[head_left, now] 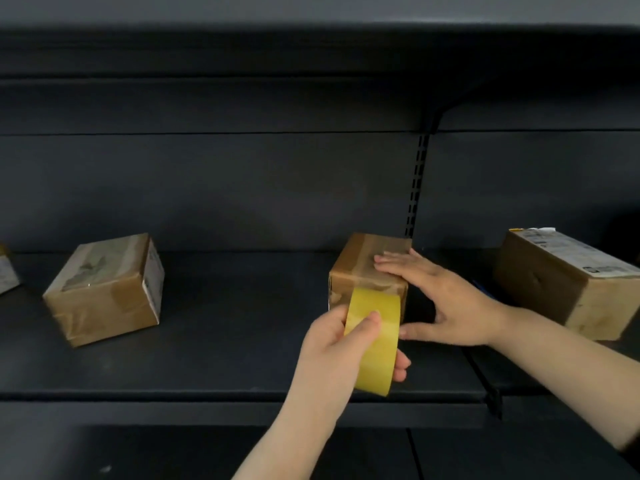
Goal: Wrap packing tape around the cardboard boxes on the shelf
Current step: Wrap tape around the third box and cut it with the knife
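A small cardboard box (pixel 356 268) stands on the dark shelf (pixel 225 341), with glossy tape across its top. A yellow roll of packing tape (pixel 375 337) is held against the box's near face by my left hand (pixel 332 351), fingers through and around the roll. My right hand (pixel 446 299) lies flat on the box's top right edge, fingers spread and thumb low beside the roll. The box's front face is mostly hidden by the roll.
A taped cardboard box (pixel 104 289) sits to the left on the same shelf, and the corner of another (pixel 7 271) shows at the far left. A longer box (pixel 571 285) with labels lies at the right. An upper shelf (pixel 311 53) overhangs.
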Demonstrator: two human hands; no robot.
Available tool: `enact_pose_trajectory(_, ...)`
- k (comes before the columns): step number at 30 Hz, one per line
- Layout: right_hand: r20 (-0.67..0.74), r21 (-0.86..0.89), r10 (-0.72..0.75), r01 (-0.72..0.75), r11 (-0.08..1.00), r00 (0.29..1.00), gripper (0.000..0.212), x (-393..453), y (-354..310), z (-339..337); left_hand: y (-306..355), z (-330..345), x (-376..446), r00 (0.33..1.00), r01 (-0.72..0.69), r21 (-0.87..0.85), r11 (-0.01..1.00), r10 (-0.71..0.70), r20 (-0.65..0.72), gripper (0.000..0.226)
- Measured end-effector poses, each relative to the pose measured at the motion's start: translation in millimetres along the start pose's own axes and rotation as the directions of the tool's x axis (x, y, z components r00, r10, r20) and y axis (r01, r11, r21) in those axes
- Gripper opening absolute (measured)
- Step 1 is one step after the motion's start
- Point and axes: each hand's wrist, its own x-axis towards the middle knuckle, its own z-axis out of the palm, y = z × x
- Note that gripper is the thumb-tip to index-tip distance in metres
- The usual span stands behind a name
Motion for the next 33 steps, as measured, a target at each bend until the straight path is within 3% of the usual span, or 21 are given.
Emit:
enact_pose_trajectory(8, 0.051, -0.086, 0.084, -0.079, 0.993, 0.995, 0.104, -3, -22, 6, 11, -12, -21, 0.999, -0.019, 0.035, 0.999, 0.018, 0.035, 0.016)
enact_pose_trajectory(14, -0.061, -0.251, 0.041, -0.055, 0.966, 0.997, 0.123, -24, -58, 24, 21, -23, -48, 0.994, -0.032, 0.066, 0.997, 0.025, 0.105, 0.023)
enact_pose_trajectory(21, -0.156, -0.400, -0.074, 0.005, 0.916, 0.985, 0.122, -33, -68, 28, 20, -24, -68, 0.995, -0.051, 0.048, 0.998, 0.047, 0.086, 0.024)
enact_pose_trajectory(26, -0.199, -0.475, -0.158, 0.046, 0.879, 0.967, 0.109, -39, -69, 27, 30, -21, -74, 0.995, -0.067, -0.018, 0.998, 0.068, 0.072, 0.029)
enact_pose_trajectory(29, -0.204, -0.461, -0.183, 0.071, 0.885, 0.962, 0.102, -36, -66, 19, 35, -18, -76, 0.995, -0.037, 0.002, 0.999, 0.036, 0.093, 0.039)
enact_pose_trajectory(33, -0.221, -0.361, -0.140, 0.053, 0.931, 0.965, 0.101, -27, -61, 3, 43, -14, -73, 0.987, -0.038, 0.025, 0.999, 0.034, 0.156, 0.028)
